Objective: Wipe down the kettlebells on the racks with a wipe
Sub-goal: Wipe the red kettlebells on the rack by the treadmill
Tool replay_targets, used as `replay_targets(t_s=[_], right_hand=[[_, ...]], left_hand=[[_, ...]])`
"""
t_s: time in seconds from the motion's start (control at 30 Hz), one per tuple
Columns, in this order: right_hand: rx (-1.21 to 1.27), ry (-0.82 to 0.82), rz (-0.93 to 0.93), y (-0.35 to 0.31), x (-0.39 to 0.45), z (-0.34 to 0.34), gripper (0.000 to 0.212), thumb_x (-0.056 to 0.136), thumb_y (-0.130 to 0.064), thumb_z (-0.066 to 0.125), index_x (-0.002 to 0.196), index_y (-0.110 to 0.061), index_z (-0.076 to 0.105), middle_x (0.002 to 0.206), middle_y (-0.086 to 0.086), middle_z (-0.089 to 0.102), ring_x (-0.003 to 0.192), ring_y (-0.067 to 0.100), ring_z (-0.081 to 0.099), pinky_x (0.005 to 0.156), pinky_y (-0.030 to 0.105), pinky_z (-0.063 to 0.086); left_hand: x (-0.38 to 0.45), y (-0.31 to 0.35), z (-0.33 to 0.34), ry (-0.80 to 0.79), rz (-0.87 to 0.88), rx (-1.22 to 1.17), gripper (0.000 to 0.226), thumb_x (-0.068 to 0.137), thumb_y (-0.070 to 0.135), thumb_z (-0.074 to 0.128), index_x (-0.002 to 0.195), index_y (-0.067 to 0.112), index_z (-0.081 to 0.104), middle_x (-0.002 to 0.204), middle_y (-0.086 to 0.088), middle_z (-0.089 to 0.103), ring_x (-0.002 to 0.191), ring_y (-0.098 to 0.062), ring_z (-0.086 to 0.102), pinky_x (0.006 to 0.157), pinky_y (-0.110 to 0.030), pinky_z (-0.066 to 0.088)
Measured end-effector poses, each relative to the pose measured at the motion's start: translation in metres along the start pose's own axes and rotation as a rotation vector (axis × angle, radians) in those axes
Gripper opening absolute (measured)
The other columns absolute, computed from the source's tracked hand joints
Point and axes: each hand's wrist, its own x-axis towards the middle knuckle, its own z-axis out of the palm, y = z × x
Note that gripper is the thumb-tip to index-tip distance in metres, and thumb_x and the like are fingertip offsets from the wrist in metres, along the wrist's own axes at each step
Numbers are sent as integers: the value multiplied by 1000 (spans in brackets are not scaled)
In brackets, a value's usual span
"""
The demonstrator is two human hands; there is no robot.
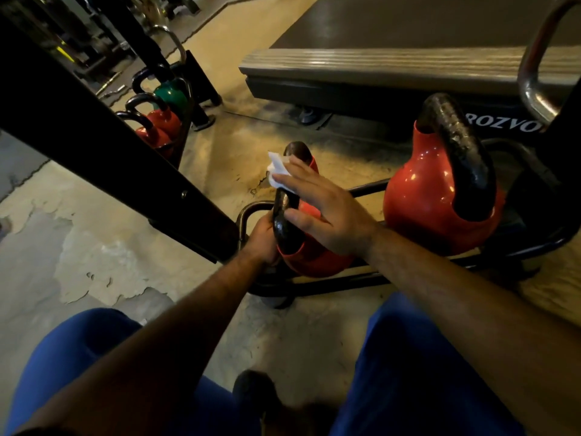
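Red kettlebell (pixel 309 256) with a black handle sits on a low black rack (pixel 314 286) on the floor. The left hand (pixel 263 239) curls around the near side of the handle. Just above that grip, the right hand (pixel 317 199), fingers straight, presses a white wipe (pixel 278 171) onto the handle's top. Beside it, right of both hands, stands a larger red kettlebell (pixel 434 196).

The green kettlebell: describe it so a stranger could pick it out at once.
Follow the thick black diagonal beam to the far rack at upper left, which holds a short row of kettlebells. The green kettlebell sits behind two red kettlebells. It is the only green one in view; every other visible bell is red.
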Motion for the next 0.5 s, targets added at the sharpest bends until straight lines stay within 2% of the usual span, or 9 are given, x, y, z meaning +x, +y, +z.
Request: replay_targets(t_s=[0.13, 0.17, 0.2, 0.27, 0.3, 0.33, 0.4, 0.43, 0.5], right_hand=[[76, 55, 162, 1, 16, -14, 61, 99, -52, 40, 152, -21, 45, 164, 7, 29, 153, 8, 16, 122, 34, 20], [83, 55, 148, -3, 16, -10, 62, 98, -53, 39, 151, -20, 47, 164, 7, 30, 154, 10, 16, 123, 35, 20], [56, 35, 95, -7, 11, -4, 61, 99, -50, 40, 149, -18, 49, 163, 7, 32, 155, 13, 17, 124, 36, 20], [-43, -25, -51, -9, -8, 7, 55, 100, -42, 44, 147, -13, 51, 161, 10, 36, 155, 15, 20, 125, 35, 19], [-80, -39, -97, -7, -15, 4, 55, 101, -40, 44, 149, -14, 49, 161, 10, 36, 154, 14, 21, 125, 34, 19], [-100, -49, -89, -3, -15, -4, 56, 101, -40, 43, 151, -15, 45, 162, 9, 34, 155, 14, 19, 125, 33, 19], [-116, -13, -6, 1, -6, -16, 61, 100, -43, 38, 155, -17, 39, 164, 8, 30, 155, 15, 18, 125, 39, 21], [-109, -6, 20, 2, -2, -17, 64, 98, -44, 36, 155, -16, 39, 164, 9, 31, 155, 17, 20, 124, 43, 23], [-115, -26, -45, -9, -2, -8, 66, 94, -42, 38, 152, -11, 44, 162, 12, 34, 154, 22, 22, 124, 43, 23]], left_hand=[[2, -3, 0, 36, -26, 22, 28, 103, 4, 42, 83, 14, 59, 61, 11, 68, 57, 6, 62, 58, -10, 49], [0, -2, 0, 35, -10, 40, 28, 104, 4, 41, 85, 15, 58, 62, 13, 68, 56, 8, 62, 58, -9, 48], [-2, -3, 0, 14, -4, 35, 26, 104, 3, 40, 91, 16, 58, 71, 17, 68, 59, 12, 62, 60, -7, 47], [-5, -4, 3, -30, 41, 41, 25, 101, -4, 43, 113, 17, 50, 93, 17, 57, 66, 25, 56, 67, -2, 44], [-6, -1, 4, -25, 73, 95, 32, 99, -7, 45, 121, 16, 43, 96, 17, 53, 67, 28, 54, 67, 0, 42], [-4, -1, 4, -7, 88, 71, 31, 99, -6, 47, 122, 14, 47, 92, 17, 57, 67, 26, 55, 67, -1, 43], [3, -6, 1, -15, 16, 3, 15, 101, 6, 49, 99, 12, 63, 71, 16, 69, 64, 14, 62, 67, -11, 46], [4, -8, 0, -5, -20, -29, 18, 102, 14, 49, 91, 17, 62, 65, 15, 70, 64, 9, 63, 68, -17, 49], [4, -13, -1, -80, -27, -5, 22, 104, 30, 39, 90, 26, 55, 63, 21, 69, 69, 4, 62, 73, -19, 51]])
